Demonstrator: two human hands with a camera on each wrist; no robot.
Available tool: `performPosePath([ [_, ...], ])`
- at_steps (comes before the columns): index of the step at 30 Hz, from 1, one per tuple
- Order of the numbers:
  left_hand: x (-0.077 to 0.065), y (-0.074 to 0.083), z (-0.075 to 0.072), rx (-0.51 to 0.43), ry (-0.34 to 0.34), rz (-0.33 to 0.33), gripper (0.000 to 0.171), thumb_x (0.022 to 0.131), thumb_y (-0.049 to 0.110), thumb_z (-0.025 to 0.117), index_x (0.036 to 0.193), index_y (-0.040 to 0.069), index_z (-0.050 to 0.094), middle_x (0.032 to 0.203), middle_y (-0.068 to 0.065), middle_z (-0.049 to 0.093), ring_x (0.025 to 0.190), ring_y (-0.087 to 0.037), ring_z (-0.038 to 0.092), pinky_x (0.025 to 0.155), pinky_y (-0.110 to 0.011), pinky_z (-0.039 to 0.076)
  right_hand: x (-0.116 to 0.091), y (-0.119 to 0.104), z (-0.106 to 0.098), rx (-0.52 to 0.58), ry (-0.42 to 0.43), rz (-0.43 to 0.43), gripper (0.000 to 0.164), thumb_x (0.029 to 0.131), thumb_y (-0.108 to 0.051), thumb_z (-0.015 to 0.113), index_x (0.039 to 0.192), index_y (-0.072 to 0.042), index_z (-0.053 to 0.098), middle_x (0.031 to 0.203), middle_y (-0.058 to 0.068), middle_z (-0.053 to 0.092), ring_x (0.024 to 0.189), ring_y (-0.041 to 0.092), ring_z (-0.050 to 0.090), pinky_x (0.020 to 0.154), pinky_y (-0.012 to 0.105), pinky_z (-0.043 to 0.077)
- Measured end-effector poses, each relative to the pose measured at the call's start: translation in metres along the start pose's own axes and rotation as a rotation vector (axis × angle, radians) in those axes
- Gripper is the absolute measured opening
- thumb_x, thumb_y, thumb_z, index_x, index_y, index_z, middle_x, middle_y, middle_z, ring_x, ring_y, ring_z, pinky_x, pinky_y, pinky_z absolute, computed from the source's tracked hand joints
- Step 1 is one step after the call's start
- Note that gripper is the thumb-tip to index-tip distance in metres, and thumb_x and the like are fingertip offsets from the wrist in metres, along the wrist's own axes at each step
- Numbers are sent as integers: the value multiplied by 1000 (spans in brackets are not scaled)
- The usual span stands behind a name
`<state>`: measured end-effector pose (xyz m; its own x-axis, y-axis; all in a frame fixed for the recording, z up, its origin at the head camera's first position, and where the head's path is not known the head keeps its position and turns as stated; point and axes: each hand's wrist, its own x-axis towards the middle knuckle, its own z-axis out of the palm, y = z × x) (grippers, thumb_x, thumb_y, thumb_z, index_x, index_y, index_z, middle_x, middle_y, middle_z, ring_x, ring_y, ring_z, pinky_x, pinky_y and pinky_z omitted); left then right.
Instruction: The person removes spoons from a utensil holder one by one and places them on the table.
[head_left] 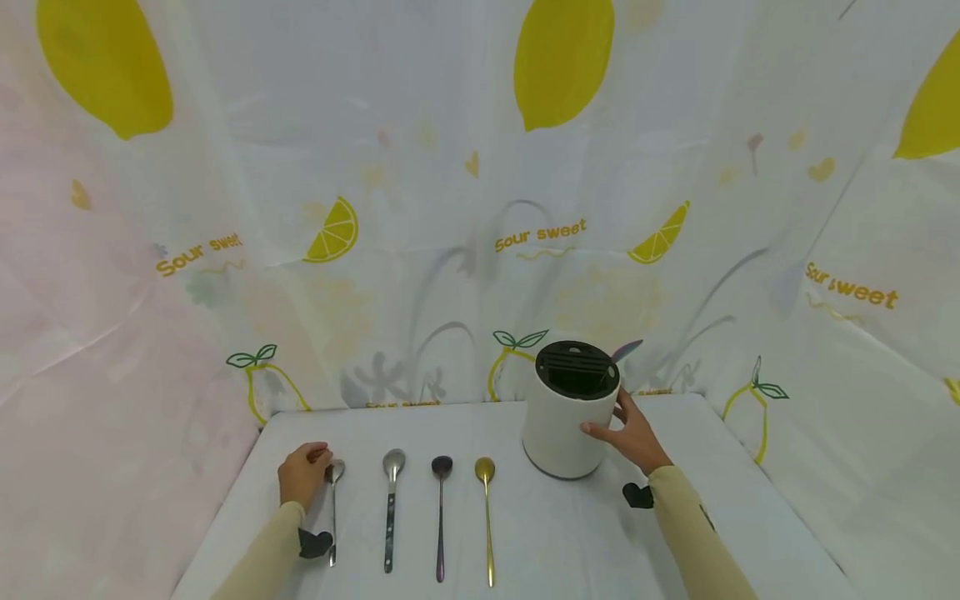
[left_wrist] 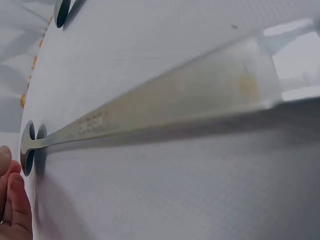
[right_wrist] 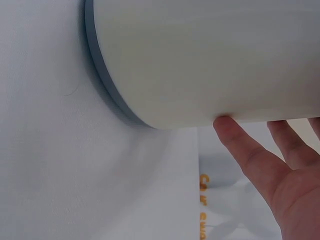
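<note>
My left hand (head_left: 303,475) rests on the table beside the bowl of a small long-handled silver spoon (head_left: 333,508), its fingers loosely curled. In the left wrist view, the fingertips are close beside that bowl and the handle runs large across the picture. With fingers spread, my right hand (head_left: 633,433) touches the side of a white cylindrical utensil holder (head_left: 558,437) with a black slotted top (head_left: 577,369). A shiny, bluish-purple utensil (head_left: 627,350) sticks out at the holder's right rim. The right wrist view shows fingertips against the holder's white wall (right_wrist: 210,65).
Right of the silver spoon lie a spoon with a dark patterned handle (head_left: 390,508), a dark spoon (head_left: 441,517) and a gold spoon (head_left: 487,517), roughly parallel. The white table (head_left: 465,425) meets a lemon-printed cloth backdrop (head_left: 420,317) behind it.
</note>
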<state>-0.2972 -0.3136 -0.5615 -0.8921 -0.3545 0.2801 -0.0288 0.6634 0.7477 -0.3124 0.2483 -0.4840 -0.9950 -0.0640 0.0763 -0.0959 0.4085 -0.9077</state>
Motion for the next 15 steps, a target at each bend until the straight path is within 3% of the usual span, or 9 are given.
performPosePath([
  [5, 2, 12, -4, -44, 70, -35, 26, 93, 10, 64, 111, -9, 66, 101, -24, 69, 92, -34, 64, 74, -32, 51, 0, -2, 0, -1, 7, -11, 105, 80, -42, 80, 157, -29, 9, 162, 4, 13, 143, 40, 21, 105, 65, 32],
  [11, 2, 23, -6, -145, 77, -137, 36, 95, 15, 61, 122, -10, 58, 113, -26, 63, 104, -36, 58, 88, -45, 47, 0, -4, 0, -2, 3, 2, 106, 80, -42, 80, 157, -28, 9, 162, 5, 13, 143, 40, 21, 105, 65, 32],
  [15, 4, 32, -5, -186, 62, -125, 42, 96, 19, 62, 128, -7, 54, 117, -25, 62, 107, -35, 57, 91, -46, 47, -1, -3, 1, 4, 1, 6, 106, 79, -43, 80, 157, -28, 10, 162, 5, 14, 143, 40, 21, 105, 65, 32],
])
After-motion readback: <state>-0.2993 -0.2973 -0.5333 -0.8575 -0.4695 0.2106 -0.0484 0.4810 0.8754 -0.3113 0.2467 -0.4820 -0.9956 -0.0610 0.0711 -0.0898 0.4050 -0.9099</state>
